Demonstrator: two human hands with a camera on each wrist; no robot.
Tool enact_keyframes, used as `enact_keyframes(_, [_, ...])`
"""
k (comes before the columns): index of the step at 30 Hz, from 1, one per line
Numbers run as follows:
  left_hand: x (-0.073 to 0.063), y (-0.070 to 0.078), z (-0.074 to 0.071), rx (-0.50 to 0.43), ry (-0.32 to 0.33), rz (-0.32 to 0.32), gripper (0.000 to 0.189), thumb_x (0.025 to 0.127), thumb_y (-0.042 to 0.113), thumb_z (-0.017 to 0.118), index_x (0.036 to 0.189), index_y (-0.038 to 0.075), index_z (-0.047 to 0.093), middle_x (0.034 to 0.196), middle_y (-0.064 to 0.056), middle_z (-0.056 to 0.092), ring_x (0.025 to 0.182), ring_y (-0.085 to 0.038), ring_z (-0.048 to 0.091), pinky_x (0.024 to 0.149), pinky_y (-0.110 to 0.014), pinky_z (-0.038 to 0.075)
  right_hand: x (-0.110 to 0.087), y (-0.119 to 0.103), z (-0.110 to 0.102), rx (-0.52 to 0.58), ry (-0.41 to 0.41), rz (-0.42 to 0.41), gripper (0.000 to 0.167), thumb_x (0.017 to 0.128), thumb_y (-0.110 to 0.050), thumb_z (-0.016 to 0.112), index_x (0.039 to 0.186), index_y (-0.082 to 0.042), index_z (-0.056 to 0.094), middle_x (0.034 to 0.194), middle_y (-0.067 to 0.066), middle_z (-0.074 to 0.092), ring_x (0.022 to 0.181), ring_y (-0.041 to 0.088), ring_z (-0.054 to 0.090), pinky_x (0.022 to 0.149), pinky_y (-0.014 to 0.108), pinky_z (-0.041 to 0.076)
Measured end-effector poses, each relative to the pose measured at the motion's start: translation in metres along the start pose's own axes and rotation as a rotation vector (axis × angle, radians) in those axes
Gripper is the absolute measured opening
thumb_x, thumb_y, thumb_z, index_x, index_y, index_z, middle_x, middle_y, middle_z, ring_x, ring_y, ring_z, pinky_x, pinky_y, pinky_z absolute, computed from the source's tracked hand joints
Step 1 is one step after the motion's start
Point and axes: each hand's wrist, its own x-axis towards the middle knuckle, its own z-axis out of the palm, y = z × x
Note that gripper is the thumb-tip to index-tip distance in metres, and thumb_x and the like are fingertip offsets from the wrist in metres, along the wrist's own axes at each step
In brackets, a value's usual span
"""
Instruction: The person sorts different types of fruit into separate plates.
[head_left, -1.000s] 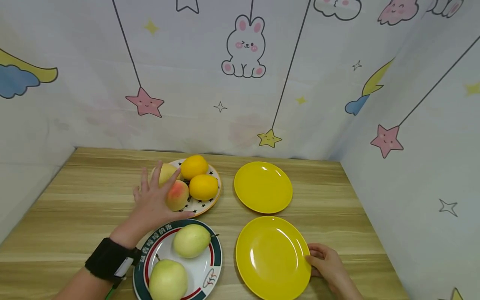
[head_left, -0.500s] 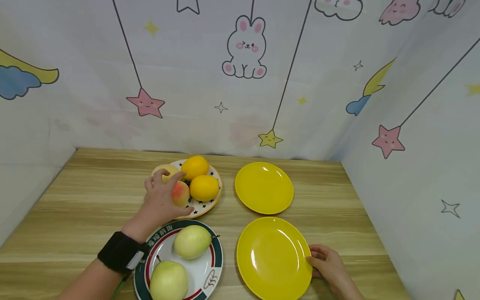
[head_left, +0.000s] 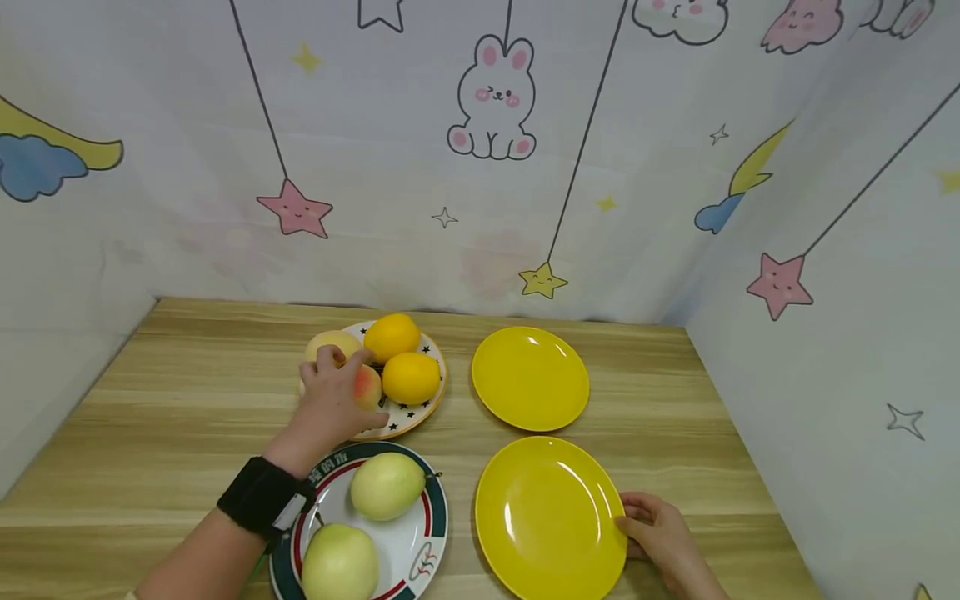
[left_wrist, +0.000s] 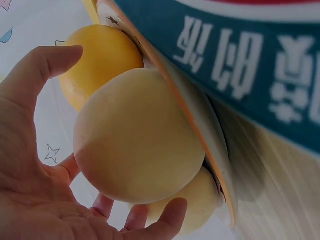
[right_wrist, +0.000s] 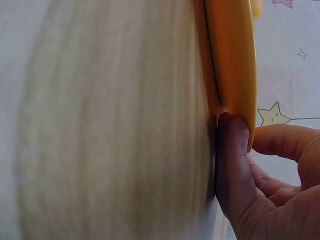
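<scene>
My left hand (head_left: 330,402) reaches over a star-patterned plate (head_left: 408,415) with its fingers bent loosely about a peach (head_left: 369,388). In the left wrist view the fingers reach behind the peach (left_wrist: 140,135), while the thumb stands apart from it, close to a lemon (left_wrist: 102,62). A second, paler peach (head_left: 330,342) lies behind my fingers, and two lemons (head_left: 412,377) sit to the right on the same plate. My right hand (head_left: 658,533) pinches the right rim of the near yellow plate (head_left: 551,517); the right wrist view shows this plate's rim (right_wrist: 237,65) edge-on between thumb and fingers.
A green-rimmed plate (head_left: 405,567) holding two pale green pears (head_left: 340,562) stands in front of the fruit plate, partly under my left forearm. Another yellow plate (head_left: 530,377) lies behind the near one. Printed cloth walls (head_left: 397,258) enclose the wooden table (head_left: 172,400).
My left hand has come slightly to the right, lower around the peach, and its spread fingers have bent. The right hand keeps its hold on the plate's rim.
</scene>
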Motion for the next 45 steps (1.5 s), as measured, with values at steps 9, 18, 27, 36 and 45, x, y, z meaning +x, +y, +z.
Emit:
enact_keyframes(9, [0.002, 0.002, 0.007, 0.006, 0.018, -0.015, 0.090, 0.073, 0.029, 0.092, 0.145, 0.002, 0.047, 0.130, -0.031, 0.030, 0.115, -0.051, 0.026, 0.080, -0.049, 0.036, 0.000, 0.000, -0.001, -0.001, -0.008, 0.007, 0.039, 0.094, 0.006, 0.064, 0.131, 0.016, 0.056, 0.106, 0.014, 0.069, 0.083, 0.018, 0.069, 0.067, 0.035, 0.064])
enact_keyframes(18, [0.002, 0.004, 0.012, 0.018, 0.035, -0.047, 0.086, 0.072, 0.028, 0.094, 0.142, 0.003, 0.051, 0.132, -0.029, 0.030, 0.117, -0.052, 0.025, 0.075, -0.043, 0.045, 0.001, 0.001, -0.001, -0.006, -0.004, 0.011, 0.038, 0.094, 0.006, 0.064, 0.130, 0.015, 0.057, 0.105, 0.014, 0.071, 0.083, 0.018, 0.069, 0.067, 0.035, 0.064])
enact_keyframes(27, [0.002, 0.001, 0.019, 0.035, 0.102, -0.016, 0.080, 0.073, 0.023, 0.092, 0.140, 0.000, 0.053, 0.132, -0.032, 0.032, 0.116, -0.054, 0.028, 0.081, -0.050, 0.041, -0.001, 0.001, -0.001, 0.011, -0.009, 0.006, 0.038, 0.094, 0.007, 0.063, 0.130, 0.016, 0.057, 0.106, 0.014, 0.069, 0.084, 0.018, 0.069, 0.068, 0.035, 0.064])
enact_keyframes(36, [0.001, 0.001, 0.023, 0.078, 0.164, 0.001, 0.072, 0.079, 0.020, 0.089, 0.139, 0.000, 0.055, 0.133, -0.034, 0.036, 0.118, -0.057, 0.033, 0.094, -0.061, 0.034, -0.003, 0.000, 0.000, 0.027, -0.014, 0.000, 0.038, 0.094, 0.007, 0.063, 0.130, 0.016, 0.057, 0.104, 0.013, 0.068, 0.083, 0.018, 0.068, 0.067, 0.034, 0.064])
enact_keyframes(45, [0.002, 0.001, 0.022, 0.096, 0.159, 0.024, 0.074, 0.077, 0.019, 0.091, 0.139, 0.000, 0.055, 0.132, -0.034, 0.037, 0.116, -0.058, 0.034, 0.093, -0.061, 0.037, -0.002, 0.001, 0.001, 0.020, -0.005, 0.004, 0.037, 0.093, 0.007, 0.063, 0.129, 0.014, 0.058, 0.104, 0.013, 0.068, 0.082, 0.018, 0.069, 0.067, 0.035, 0.064])
